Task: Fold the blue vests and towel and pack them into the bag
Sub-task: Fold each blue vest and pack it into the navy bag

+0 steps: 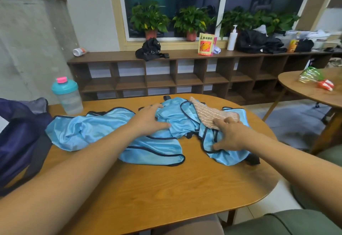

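Note:
Light blue vests [96,131] with dark trim lie crumpled and tangled across the middle of the wooden table [166,188]. A beige striped towel [209,112] lies on top of the vests at the right. My left hand [148,119] rests on the blue fabric in the middle with its fingers spread. My right hand [228,132] lies over the near edge of the towel and the blue vest beneath it, fingers slightly bent. A dark navy bag [16,138] sits at the table's left edge, partly cut off by the frame.
A clear shaker bottle [67,95] with a teal lid stands at the table's back left, close to the bag. Low brown shelving [185,75] runs along the wall behind. A second round table [314,90] stands at the right.

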`<state>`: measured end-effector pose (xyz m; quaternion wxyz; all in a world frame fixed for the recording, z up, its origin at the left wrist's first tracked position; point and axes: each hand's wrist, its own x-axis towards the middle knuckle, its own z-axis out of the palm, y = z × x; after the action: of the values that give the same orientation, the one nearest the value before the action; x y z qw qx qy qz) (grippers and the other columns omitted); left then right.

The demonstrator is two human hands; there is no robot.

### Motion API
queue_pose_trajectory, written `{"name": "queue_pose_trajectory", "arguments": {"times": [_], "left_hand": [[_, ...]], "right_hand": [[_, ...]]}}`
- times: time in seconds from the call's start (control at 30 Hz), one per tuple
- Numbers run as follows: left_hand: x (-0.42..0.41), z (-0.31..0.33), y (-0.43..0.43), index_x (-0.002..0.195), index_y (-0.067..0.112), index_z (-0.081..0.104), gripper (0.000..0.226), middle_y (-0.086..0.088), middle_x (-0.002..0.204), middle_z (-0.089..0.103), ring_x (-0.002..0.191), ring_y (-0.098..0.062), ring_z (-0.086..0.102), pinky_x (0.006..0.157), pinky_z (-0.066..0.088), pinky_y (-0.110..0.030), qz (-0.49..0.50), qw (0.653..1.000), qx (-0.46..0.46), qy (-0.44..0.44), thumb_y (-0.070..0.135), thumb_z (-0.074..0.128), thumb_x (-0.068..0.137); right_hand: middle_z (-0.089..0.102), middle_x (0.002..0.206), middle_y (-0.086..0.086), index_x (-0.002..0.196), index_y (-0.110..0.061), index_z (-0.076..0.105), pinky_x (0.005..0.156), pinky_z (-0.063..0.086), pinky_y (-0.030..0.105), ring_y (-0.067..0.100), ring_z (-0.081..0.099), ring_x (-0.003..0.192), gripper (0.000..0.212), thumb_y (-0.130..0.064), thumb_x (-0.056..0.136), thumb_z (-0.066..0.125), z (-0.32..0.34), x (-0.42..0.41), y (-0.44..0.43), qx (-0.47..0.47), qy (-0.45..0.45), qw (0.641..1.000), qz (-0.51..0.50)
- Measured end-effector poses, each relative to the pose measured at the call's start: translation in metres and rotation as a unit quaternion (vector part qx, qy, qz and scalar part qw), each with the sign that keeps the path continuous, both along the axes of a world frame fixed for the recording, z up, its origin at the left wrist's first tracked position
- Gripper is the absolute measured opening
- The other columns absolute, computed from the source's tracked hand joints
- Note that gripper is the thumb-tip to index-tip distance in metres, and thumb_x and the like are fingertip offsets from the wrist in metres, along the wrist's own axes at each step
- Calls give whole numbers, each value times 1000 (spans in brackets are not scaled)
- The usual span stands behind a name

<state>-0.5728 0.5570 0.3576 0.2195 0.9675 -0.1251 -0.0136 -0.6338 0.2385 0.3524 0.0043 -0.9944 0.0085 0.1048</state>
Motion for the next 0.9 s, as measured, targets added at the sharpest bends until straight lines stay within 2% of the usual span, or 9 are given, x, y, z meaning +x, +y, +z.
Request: {"name": "queue_pose_trajectory", "arguments": {"times": [0.07, 0.13, 0.23, 0.37, 0.47, 0.57, 0.7, 0.8, 0.9], "left_hand": [[15, -4, -21, 159, 43, 28, 105, -1, 156, 48, 125, -26, 58, 98, 53, -41, -6, 999, 5, 37, 76, 77, 73], [27, -6, -37, 161, 42, 23, 102, -6, 139, 61, 98, -19, 63, 74, 51, -32, -8, 997, -3, 78, 68, 77, 79], [44, -12, -56, 159, 37, 33, 82, -2, 99, 66, 66, -14, 56, 55, 42, -27, 18, 991, -70, 112, 39, 76, 89], [71, -20, -74, 152, 37, 43, 71, -3, 92, 66, 57, -14, 53, 44, 38, -22, 26, 988, -116, 100, 26, 76, 91], [87, -23, -92, 151, 34, 45, 71, -1, 101, 66, 75, -16, 65, 56, 49, -26, 16, 989, -128, 71, 25, 80, 90], [99, -28, -115, 146, 33, 47, 69, -3, 108, 67, 87, -20, 67, 64, 49, -31, 0, 988, -144, 59, 26, 84, 89], [109, -36, -143, 138, 29, 54, 52, -1, 125, 69, 108, -20, 64, 92, 55, -39, -45, 974, -216, 56, 13, 72, 93], [110, -37, -154, 148, 30, 53, 62, 3, 130, 67, 115, -15, 62, 95, 51, -29, -81, 962, -246, 84, 1, 63, 94], [113, -35, -149, 149, 32, 54, 71, 4, 134, 66, 119, -11, 63, 100, 53, -30, -98, 955, -260, 100, -3, 70, 89]], "right_hand": [[43, 151, 9, 162, -36, 23, 101, 53, 44, 36, 58, 126, 100, -61, 82, 77, -2, 1, 1, 5, -23, 1000, 5], [52, 138, 10, 155, -33, 35, 93, 56, 44, 35, 64, 112, 80, -46, 88, 76, -4, 1, 0, 5, -46, 999, 17], [58, 120, 10, 136, -26, 50, 81, 56, 45, 37, 65, 103, 49, -26, 91, 68, -9, 5, -9, 49, -115, 992, 18], [53, 108, 3, 117, -23, 56, 67, 43, 38, 33, 61, 90, 30, -16, 91, 68, 6, 6, -29, 131, -249, 960, 11], [51, 112, 1, 124, -26, 56, 69, 52, 43, 33, 63, 89, 38, -15, 89, 69, 16, 5, -40, 141, -317, 938, 28], [51, 122, -3, 132, -32, 56, 74, 56, 44, 27, 63, 97, 46, -19, 90, 71, 19, 0, -41, 138, -328, 933, 49], [52, 130, -8, 141, -41, 54, 79, 55, 38, 23, 65, 105, 54, -29, 91, 71, 5, -9, -42, 87, -187, 975, 82], [51, 131, -10, 146, -45, 49, 88, 55, 38, 19, 61, 111, 62, -39, 89, 72, -11, -15, -45, 74, -102, 988, 93], [48, 135, -12, 150, -47, 43, 100, 47, 45, 19, 55, 122, 66, -54, 88, 66, -12, -16, -49, 43, -98, 990, 89]]}}
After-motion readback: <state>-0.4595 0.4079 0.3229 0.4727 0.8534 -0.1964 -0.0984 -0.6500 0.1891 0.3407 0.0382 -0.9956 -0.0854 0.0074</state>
